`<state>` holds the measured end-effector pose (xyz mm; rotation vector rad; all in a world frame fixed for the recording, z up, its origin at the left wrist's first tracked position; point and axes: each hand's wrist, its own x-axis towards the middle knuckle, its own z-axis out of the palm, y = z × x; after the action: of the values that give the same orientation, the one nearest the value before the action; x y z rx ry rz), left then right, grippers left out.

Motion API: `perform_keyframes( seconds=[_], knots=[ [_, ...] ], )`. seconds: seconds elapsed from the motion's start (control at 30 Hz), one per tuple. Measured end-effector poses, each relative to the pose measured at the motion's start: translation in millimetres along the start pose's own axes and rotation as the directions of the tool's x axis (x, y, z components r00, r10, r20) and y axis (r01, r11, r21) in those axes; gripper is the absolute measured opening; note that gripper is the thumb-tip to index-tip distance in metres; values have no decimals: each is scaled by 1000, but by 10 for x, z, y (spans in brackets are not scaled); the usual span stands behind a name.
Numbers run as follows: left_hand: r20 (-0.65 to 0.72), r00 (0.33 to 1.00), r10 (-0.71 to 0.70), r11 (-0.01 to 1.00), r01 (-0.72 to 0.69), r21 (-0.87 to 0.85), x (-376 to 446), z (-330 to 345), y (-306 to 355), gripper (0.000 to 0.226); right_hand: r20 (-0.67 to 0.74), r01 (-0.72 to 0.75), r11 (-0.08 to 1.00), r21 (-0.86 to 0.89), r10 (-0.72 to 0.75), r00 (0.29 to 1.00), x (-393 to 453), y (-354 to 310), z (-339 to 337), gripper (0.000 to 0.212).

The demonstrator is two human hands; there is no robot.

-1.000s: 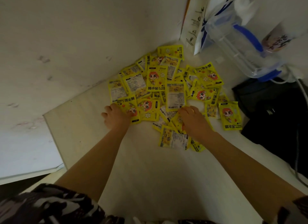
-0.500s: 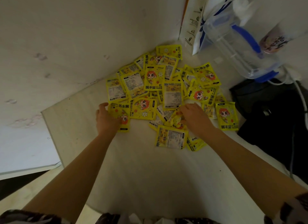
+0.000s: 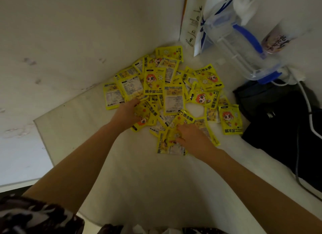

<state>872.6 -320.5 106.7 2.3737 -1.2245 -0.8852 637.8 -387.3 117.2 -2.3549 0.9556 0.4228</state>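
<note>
Leftmost, a pale wall (image 3: 61, 42) is seen. It is met by the worktop (image 3: 139, 172) at a corner, where a pile of yellow packets (image 3: 172, 98) is heaped. The left hand (image 3: 126, 112) is laid palm down on the pile's left edge, its fingers bent onto a face-printed packet (image 3: 145, 118); whether that packet is pinched cannot be told. The packet is laid flat, its long axis slanted from lower left to upper right, with the printed face toward the lower end.

Further right, the right hand (image 3: 193, 137) is rested on the pile's near edge, fingers loosely spread and slightly bent. They are pressed on a label-side-up packet (image 3: 165, 146), whose long axis is pointed away from the person.

At the right, a clear jug (image 3: 240, 47) with a blue handle is seen beyond the pile. A black bag (image 3: 278, 115), crossed by a white cable (image 3: 308, 105), is laid beside it.
</note>
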Motion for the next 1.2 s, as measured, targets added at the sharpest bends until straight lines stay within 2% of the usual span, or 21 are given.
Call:
perform_keyframes(
  seconds=[0.1, 0.2, 0.37, 0.5, 0.63, 0.73, 0.83, 1.03, 1.1, 1.2],
  knots=[
    [64, 997, 53, 986, -62, 153, 97, 72, -37, 61, 42, 4, 997, -73, 0, 999, -8, -12, 199, 24],
    [59, 990, 127, 956, -138, 258, 178, 95, -55, 53, -7, 26, 988, -154, -27, 1000, 28, -4, 381, 26],
    [100, 976, 192, 894, -216, 393, 256, 137, -108, 64, -32, 8, 975, -221, -16, 999, 80, -42, 488, 33],
    [36, 975, 218, 898, -215, 384, 192, 163, -130, 57, -56, 3, 974, -227, -16, 998, 67, -51, 518, 32],
    [-19, 972, 235, 917, -215, 336, 111, 151, -161, 43, -16, 13, 978, -206, -17, 1000, 46, -85, 508, 32],
    [-41, 982, 182, 954, -166, 251, 38, 125, -160, 35, -14, 13, 981, -192, -16, 1000, 19, -109, 487, 31],
    [-42, 992, 116, 974, -106, 198, -41, 94, -150, 40, 37, -1, 981, -194, 8, 999, -8, -130, 458, 33],
    [-8, 995, 101, 983, -99, 153, -148, 30, -39, 46, 59, -41, 999, -17, 42, 997, -154, -150, 349, 34],
    [2, 996, 94, 989, -94, 114, -165, -12, 73, 43, 41, -56, 989, 138, 51, 998, -220, -158, 252, 33],
    [3, 997, 74, 996, -74, -53, -147, -66, 234, 36, -12, -110, 920, 376, 123, 992, -263, -126, 131, 35]
  ],
)
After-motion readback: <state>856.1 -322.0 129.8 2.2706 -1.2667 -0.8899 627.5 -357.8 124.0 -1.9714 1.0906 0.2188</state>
